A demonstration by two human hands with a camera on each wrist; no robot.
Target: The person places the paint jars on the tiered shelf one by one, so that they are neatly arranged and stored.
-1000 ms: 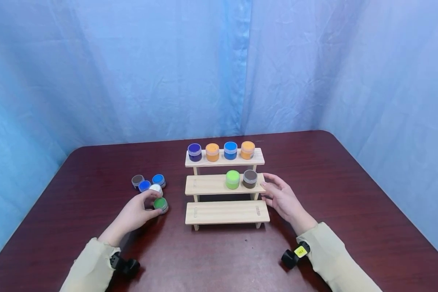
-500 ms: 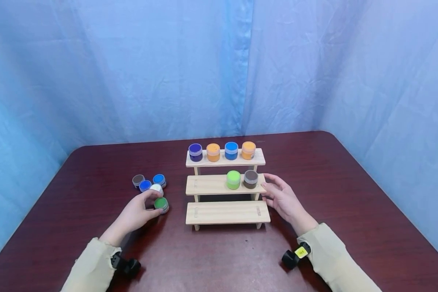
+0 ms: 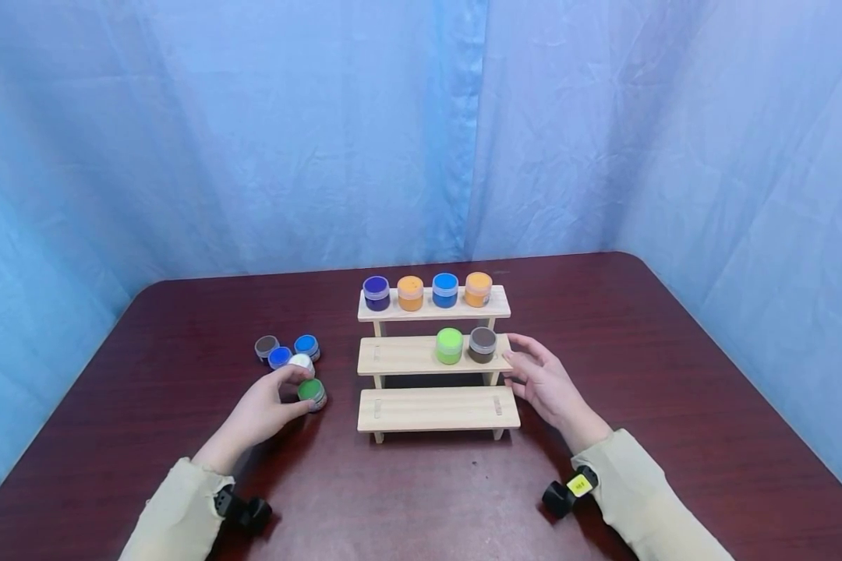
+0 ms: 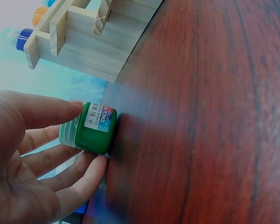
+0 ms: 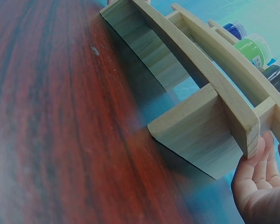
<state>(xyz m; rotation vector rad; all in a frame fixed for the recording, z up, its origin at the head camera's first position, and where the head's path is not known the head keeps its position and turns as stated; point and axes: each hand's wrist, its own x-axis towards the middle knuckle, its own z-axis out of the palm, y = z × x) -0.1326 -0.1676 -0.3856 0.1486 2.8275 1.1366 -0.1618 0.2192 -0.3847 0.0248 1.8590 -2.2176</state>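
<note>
Head view: bright, even, cool light; its direction cannot be told. Curtain [image 3: 309,156]: blue, folds softly shaded. Tabletop [image 3: 421,499]: dark, diffuse sheen toward the near edge; soft shadows beside both sleeves [image 3: 175,506]. Left wrist view: background washed out; bluish smear across the tabletop near the green jar [image 4: 88,140], label print legible. Right wrist view: bluish haze around the foot of the wooden rack [image 5: 196,126]; lens curvature bows its boards; pale glare clouds the tabletop.

The left forearm [image 3: 175,506] and right forearm [image 3: 645,491] angle inward. The left hand [image 3: 263,409] pinches, its thumb [image 4: 46,112] opposite bent fingers [image 4: 86,182]. The right hand [image 3: 550,389] grips too, fingers curved (how firmly its thumb presses, partly out of sight in the wrist view, is hard to tell).
</note>
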